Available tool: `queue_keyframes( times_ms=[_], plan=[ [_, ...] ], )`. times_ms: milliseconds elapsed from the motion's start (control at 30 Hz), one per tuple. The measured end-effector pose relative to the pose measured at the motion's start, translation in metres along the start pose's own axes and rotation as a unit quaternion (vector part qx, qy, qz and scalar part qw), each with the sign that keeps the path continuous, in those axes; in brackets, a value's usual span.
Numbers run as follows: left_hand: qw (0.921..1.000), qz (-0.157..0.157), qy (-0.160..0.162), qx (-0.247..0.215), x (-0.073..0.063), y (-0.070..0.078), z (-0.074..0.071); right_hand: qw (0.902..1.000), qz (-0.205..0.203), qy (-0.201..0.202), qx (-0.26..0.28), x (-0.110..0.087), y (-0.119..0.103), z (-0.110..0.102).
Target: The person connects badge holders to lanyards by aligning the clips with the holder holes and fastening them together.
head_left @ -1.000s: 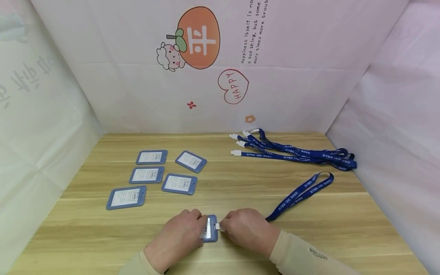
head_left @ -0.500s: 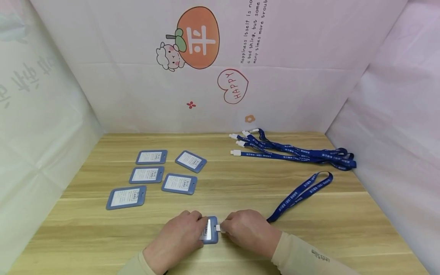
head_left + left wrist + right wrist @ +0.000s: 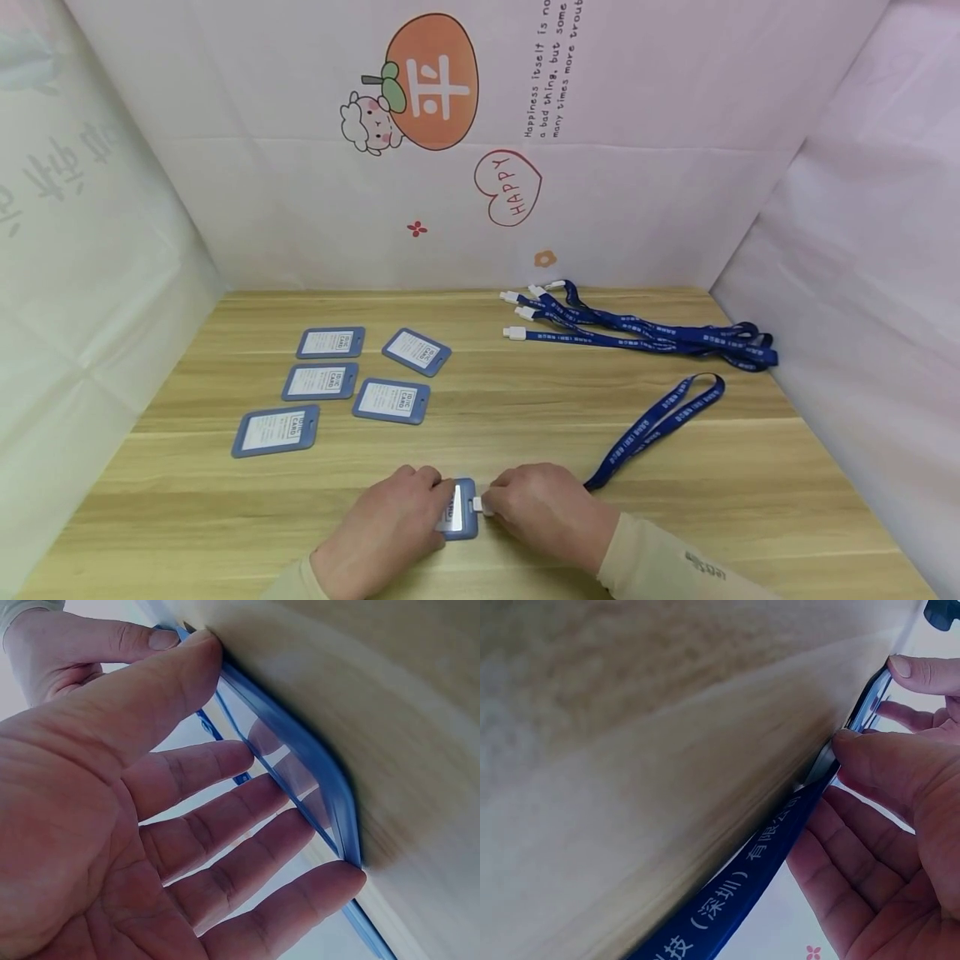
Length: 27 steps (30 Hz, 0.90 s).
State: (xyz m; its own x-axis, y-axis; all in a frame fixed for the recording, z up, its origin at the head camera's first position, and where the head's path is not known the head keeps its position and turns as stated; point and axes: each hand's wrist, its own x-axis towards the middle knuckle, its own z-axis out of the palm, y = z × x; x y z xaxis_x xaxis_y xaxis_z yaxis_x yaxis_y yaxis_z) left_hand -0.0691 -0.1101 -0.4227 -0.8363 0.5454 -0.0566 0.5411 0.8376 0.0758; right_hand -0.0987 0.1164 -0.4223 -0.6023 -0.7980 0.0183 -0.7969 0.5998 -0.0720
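Observation:
A blue card holder (image 3: 468,521) lies near the front of the table, its left part covered by my left hand (image 3: 390,527). In the left wrist view, the thumb and fingers grip the edges of the holder (image 3: 328,766). My right hand (image 3: 553,510) pinches the white clip (image 3: 478,504) of a blue lanyard (image 3: 637,440) between thumb and fingers. The clip's tip is at the slot in the holder's right end; whether it passes through is too small to tell. In the right wrist view the lanyard strap (image 3: 731,889) trails from the fingers along the tabletop.
Several more blue card holders (image 3: 321,382) lie at the table's left. A bundle of blue lanyards (image 3: 652,335) with white clips lies at the back right. White printed sheets (image 3: 637,200) wall the table (image 3: 480,425) at the back and sides.
Both hands have shifted slightly toward the table's front edge, carrying the card holder and clip with them. The held lanyard's strap has moved a little. Other holders and lanyards stay put.

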Motion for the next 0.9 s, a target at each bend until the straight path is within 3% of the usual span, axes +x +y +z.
queue_keyframes(
  times_ms=[233,900],
  plan=[
    [0.9997,0.003,-0.024,-0.002,0.000,0.002,-0.001,0.9999,0.005,-0.013,0.000,-0.003,-0.002,-0.001],
    [0.9982,0.006,-0.051,-0.032,-0.006,0.006,-0.003,0.9993,0.008,-0.028,0.022,-0.012,-0.005,0.000]
  ],
)
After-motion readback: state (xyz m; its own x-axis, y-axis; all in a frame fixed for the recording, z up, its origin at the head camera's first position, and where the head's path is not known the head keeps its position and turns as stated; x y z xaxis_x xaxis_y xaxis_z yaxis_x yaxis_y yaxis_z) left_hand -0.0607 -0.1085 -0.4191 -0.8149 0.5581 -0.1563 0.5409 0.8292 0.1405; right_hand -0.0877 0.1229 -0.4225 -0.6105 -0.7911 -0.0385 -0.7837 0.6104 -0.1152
